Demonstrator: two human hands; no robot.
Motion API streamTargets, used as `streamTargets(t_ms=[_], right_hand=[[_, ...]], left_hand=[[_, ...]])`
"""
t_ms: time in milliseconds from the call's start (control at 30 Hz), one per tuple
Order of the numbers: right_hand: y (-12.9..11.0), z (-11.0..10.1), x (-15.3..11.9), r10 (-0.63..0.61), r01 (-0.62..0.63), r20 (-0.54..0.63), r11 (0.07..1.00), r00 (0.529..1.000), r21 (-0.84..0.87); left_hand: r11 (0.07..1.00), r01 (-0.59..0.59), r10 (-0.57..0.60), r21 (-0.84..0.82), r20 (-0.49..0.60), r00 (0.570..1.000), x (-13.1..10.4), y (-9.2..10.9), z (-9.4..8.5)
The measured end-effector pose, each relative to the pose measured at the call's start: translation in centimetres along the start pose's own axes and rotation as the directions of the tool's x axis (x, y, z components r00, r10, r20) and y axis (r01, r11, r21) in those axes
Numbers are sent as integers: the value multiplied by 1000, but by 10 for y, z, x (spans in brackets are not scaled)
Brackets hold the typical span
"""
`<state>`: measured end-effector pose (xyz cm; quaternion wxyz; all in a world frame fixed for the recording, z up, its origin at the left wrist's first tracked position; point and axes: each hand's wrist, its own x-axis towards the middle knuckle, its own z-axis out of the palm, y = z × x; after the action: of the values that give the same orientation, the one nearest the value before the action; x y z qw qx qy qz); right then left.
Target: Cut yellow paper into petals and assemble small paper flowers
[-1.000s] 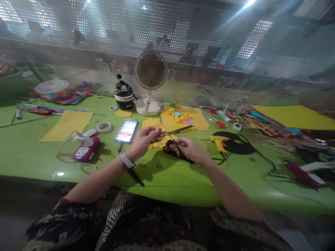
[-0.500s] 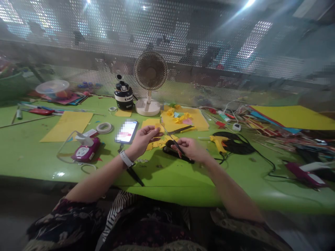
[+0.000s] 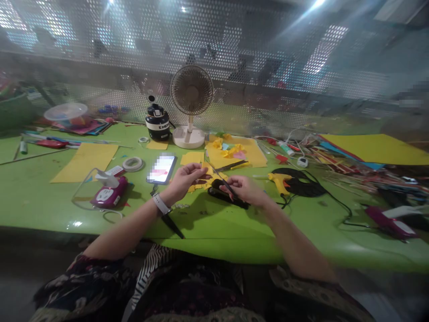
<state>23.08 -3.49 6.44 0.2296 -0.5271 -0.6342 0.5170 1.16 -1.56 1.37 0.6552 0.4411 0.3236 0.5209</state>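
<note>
My left hand (image 3: 188,180) pinches a small piece of yellow paper (image 3: 208,168) between thumb and fingers. In my right hand (image 3: 246,190) is a pair of scissors (image 3: 222,179), with the blades pointing up and left at the paper. Most of the handles are hidden by my fingers. Under my right hand lies a long black object (image 3: 217,192), which I cannot make out fully. Cut yellow pieces (image 3: 196,188) are scattered beneath my hands, and a stack of yellow paper (image 3: 192,158) lies just beyond my left hand.
Left of my hands are a phone (image 3: 161,168), a tape roll (image 3: 132,164) and a purple power socket (image 3: 109,192). A fan (image 3: 188,137) and a black bottle (image 3: 157,126) stand behind. To the right lies a yellow glue gun (image 3: 279,182) with its cord.
My left hand has shifted slightly right, bringing the yellow paper closer to the scissor blades. My right hand stays nearly in place. The view has moved a little.
</note>
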Motion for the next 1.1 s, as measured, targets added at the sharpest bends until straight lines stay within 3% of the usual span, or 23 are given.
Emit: streamTargets(t_ms=[667, 1100], right_hand=[[2, -6, -2, 7, -8, -23, 1000, 1000, -25], [4, -8, 1, -19, 18, -78, 1000, 997, -20]], left_hand=[[999, -26, 28, 26, -95, 995, 1, 6, -2], [999, -39, 41, 32, -83, 996, 7, -1, -14]])
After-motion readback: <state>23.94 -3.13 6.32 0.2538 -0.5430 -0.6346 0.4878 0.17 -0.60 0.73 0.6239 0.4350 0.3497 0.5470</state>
